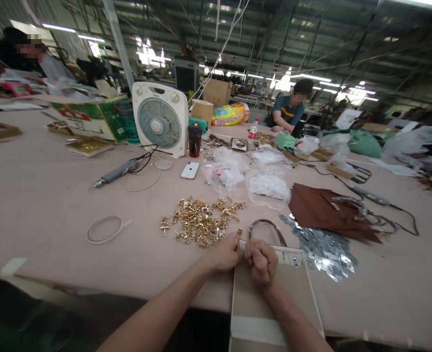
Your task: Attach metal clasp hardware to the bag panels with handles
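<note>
A flat beige bag panel (245,293) with white edges lies in front of me, overhanging the table's near edge. A curved brown handle (266,222) stands out beyond its far end. My left hand (227,253) grips the panel's far left corner, close to a small gold fitting (240,232). Over the panel's far edge my right hand (262,261) is closed like a fist; whatever its fingers may hold is hidden. Small metal prongs (295,261) show at the panel's far right. Loose gold metal fittings (201,222) are heaped just beyond my left hand.
Flat silver metal plates (326,252) and brown leather pieces (318,210) lie to the right. A white fan (160,120), a phone (190,170), a corded grey tool (117,173) and plastic bags (269,188) stand farther back. A co-worker (291,107) sits across the table.
</note>
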Demonstrator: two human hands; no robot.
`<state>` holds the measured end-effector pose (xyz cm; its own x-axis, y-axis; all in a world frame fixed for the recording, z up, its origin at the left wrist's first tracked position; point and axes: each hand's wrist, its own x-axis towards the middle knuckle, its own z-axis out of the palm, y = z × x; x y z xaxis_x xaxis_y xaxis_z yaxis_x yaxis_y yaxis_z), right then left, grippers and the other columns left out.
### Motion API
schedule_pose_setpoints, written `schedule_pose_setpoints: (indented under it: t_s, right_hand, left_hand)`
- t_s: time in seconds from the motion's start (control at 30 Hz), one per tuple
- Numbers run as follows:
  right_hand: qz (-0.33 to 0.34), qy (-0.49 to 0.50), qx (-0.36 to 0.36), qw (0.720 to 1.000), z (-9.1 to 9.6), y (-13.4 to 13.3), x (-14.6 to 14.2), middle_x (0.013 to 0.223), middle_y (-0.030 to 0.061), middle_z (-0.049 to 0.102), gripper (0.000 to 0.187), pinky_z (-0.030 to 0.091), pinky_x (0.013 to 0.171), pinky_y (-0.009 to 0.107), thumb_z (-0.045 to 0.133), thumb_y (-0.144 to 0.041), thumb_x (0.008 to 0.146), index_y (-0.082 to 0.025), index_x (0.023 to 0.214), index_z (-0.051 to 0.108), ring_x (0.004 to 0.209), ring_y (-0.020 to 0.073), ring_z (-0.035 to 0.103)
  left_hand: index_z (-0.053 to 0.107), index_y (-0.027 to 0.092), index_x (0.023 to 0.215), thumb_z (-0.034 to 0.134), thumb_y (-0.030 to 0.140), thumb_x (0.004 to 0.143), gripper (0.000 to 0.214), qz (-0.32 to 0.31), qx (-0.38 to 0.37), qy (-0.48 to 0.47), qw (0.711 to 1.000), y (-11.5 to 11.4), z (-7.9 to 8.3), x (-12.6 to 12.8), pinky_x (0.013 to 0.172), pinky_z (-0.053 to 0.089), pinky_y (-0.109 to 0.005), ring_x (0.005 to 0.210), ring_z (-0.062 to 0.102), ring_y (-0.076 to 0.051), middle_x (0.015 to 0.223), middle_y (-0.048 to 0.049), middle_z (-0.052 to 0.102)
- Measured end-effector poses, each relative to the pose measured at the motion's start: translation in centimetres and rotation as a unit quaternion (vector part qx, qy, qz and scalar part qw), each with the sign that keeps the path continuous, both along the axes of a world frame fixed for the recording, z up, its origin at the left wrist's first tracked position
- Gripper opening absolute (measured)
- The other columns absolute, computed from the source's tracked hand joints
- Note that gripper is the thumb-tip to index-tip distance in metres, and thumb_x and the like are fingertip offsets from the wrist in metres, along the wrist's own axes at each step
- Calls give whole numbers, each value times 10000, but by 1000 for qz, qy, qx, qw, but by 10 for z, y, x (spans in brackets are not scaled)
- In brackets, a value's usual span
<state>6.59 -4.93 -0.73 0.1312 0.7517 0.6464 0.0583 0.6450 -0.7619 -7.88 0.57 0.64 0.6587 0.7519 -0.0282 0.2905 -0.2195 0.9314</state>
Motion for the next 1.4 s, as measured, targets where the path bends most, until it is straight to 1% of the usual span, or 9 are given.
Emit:
schedule_pose_setpoints:
  t_s: [0.13, 0.23, 0.3, 0.43, 0.77, 1.07, 1.23, 1.3, 1.4]
  right_hand:
    - [2, 52, -20, 998, 7, 3, -2, 591, -20, 490, 329, 362, 536, 297, 545, -356, 1006, -215, 710, 573, 533, 148, 477]
    - [3, 138, -76, 987, 20, 6, 1, 630, -25, 484, 332, 325, 487, 270, 534, -381, 1024, -207, 745, 575, 505, 124, 443]
    - [-11, 208, -93, 974, 29, 4, 5, 627, -41, 457, 323, 295, 460, 247, 542, -378, 1023, -203, 753, 568, 482, 104, 409]
    - [-37, 289, -69, 954, 37, -7, 8, 565, -67, 379, 367, 275, 438, 224, 508, -361, 1031, -201, 701, 520, 434, 82, 334]
    - [-69, 251, -5, 965, 25, -17, -23, 549, -67, 347, 384, 261, 444, 231, 475, -338, 1047, -208, 698, 571, 420, 97, 338]
    - [-144, 129, 19, 981, 11, -16, -32, 562, -41, 419, 325, 316, 490, 281, 515, -309, 1032, -217, 731, 596, 483, 138, 423]
    - [-173, 89, -9, 981, 7, -3, -29, 549, -48, 422, 367, 296, 465, 277, 542, -325, 1031, -220, 680, 536, 459, 122, 405]
    - [-174, 83, -29, 981, 8, 5, -27, 545, -51, 424, 395, 296, 457, 268, 547, -357, 1033, -221, 664, 512, 451, 114, 402]
    - [-147, 139, -64, 977, 16, 13, -21, 534, -73, 394, 389, 266, 414, 234, 555, -392, 1031, -219, 686, 507, 415, 94, 360]
  left_hand:
    - [691, 162, 1105, 648, 145, 772, 336, 35, 37, -30, 998, -7, 5, -2, 1057, 448, -350, 1145, 602, -265, 1221, -92, 695]
    - [647, 186, 1248, 606, 83, 747, 513, 44, 45, -56, 996, -11, 4, -2, 1005, 464, -310, 1129, 625, -234, 1226, -59, 708]
    - [677, 190, 1214, 572, 61, 729, 513, 43, 45, -47, 997, -11, 2, -1, 929, 474, -279, 1058, 649, -216, 1147, -39, 732]
    - [745, 186, 1088, 552, 71, 698, 450, 51, 46, -11, 998, -9, -2, 1, 811, 461, -253, 944, 656, -207, 1010, -23, 750]
    - [764, 179, 1013, 535, 105, 672, 417, 46, 31, -26, 998, -7, 2, 3, 786, 467, -259, 884, 657, -211, 940, -19, 757]
    - [746, 172, 975, 520, 79, 683, 381, 0, 21, -54, 998, -5, 7, 0, 856, 489, -278, 920, 645, -219, 969, -24, 762]
    - [734, 163, 988, 658, 122, 666, 333, -29, 20, -62, 997, -4, 8, -2, 805, 492, -269, 874, 646, -219, 944, -27, 748]
    - [731, 171, 1006, 753, 145, 602, 406, -20, 40, -51, 998, -6, 6, -1, 829, 495, -283, 896, 642, -236, 979, -33, 745]
    - [728, 195, 1095, 864, 245, 589, 526, 20, 70, -18, 997, -9, 4, 0, 922, 486, -327, 987, 638, -271, 1119, -57, 733]
